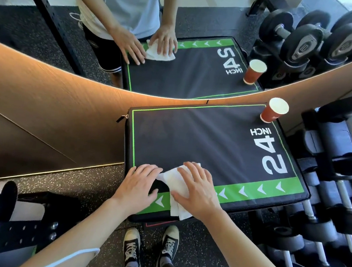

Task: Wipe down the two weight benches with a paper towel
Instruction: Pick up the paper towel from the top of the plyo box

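A black padded box (202,140) with green trim and "24 INCH" in white stands in front of me against a mirror. A white paper towel (178,183) lies crumpled on its near edge, hanging a little over the front. My right hand (197,188) presses flat on the towel, fingers spread. My left hand (141,183) rests flat on the pad just left of it, fingertips touching the towel's edge. No weight bench is plainly in view.
A red paper cup (274,111) stands at the pad's far right corner. A rack of black dumbbells (334,195) fills the right side. The mirror (183,24) above reflects the scene. Black rack hardware (6,232) sits at the lower left. My shoes (151,247) stand on speckled floor.
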